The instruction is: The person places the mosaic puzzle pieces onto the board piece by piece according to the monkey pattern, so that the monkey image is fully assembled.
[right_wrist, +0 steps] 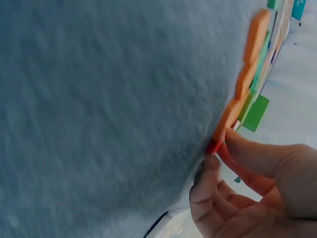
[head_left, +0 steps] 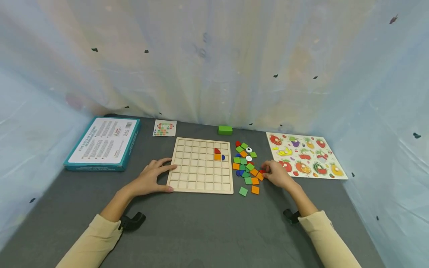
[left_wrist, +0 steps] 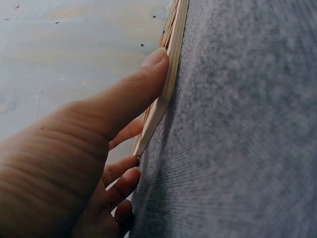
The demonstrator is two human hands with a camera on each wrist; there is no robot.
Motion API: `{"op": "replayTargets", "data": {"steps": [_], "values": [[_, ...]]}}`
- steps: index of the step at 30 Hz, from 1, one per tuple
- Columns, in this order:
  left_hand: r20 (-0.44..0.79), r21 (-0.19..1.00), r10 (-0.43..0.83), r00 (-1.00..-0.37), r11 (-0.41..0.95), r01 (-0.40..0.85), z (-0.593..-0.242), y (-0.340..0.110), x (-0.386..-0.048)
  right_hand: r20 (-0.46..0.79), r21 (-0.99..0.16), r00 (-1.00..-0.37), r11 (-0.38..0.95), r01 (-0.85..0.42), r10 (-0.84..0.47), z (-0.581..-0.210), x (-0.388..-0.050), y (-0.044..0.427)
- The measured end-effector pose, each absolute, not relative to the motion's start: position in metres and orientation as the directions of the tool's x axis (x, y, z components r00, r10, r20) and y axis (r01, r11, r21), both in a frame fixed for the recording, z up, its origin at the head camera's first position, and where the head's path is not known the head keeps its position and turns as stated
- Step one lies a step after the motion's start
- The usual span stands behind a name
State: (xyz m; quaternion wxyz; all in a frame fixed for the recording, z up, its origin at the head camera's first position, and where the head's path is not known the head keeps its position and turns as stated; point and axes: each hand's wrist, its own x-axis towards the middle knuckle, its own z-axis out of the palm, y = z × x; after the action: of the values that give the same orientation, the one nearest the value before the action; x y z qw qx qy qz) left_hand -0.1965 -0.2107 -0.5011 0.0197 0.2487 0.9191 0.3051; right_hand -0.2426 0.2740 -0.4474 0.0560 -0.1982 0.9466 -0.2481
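"SETS OF COLUMN" reads the label [head_left: 97,143] on a teal box [head_left: 95,168] as a person's left hand [head_left: 149,179], fingers spread, touches a wooden grid board [head_left: 193,168] bearing 3 pieces [head_left: 218,157], its columns running away from the wearer. The right hand [head_left: 277,174] pinches a red piece [right_wrist: 213,148], long axis unclear, beside square orange tiles [head_left: 255,190] right of the board.

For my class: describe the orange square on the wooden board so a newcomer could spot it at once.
Find the wooden grid board on the grey table. In the head view, toward its upper right, the orange square sits just below the red piece and left of the blue piece. It alone on the board is orange.
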Motion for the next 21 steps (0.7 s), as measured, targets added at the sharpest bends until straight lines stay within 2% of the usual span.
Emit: {"op": "replayTargets", "data": {"steps": [5, 16, 21], "values": [[0.104, 0.566, 0.467, -0.878, 0.698, 0.438, -0.4996, -0.2107, -0.1967, 0.009, -0.519, -0.927, 0.791, -0.325, -0.376, -0.4504, -0.2387, 0.2709], [0.092, 0.576, 0.469, -0.878, 0.694, 0.431, -0.4980, -0.2098, -0.1962, -0.083, -0.563, -0.948, 0.799, -0.210, -0.308, -0.4536, -0.2408, 0.2718], [0.089, 0.576, 0.467, -0.880, 0.697, 0.428, -0.4984, -0.2099, -0.1960, -0.078, -0.561, -0.958, 0.806, -0.188, -0.277, -0.4539, -0.2399, 0.2708]]}}
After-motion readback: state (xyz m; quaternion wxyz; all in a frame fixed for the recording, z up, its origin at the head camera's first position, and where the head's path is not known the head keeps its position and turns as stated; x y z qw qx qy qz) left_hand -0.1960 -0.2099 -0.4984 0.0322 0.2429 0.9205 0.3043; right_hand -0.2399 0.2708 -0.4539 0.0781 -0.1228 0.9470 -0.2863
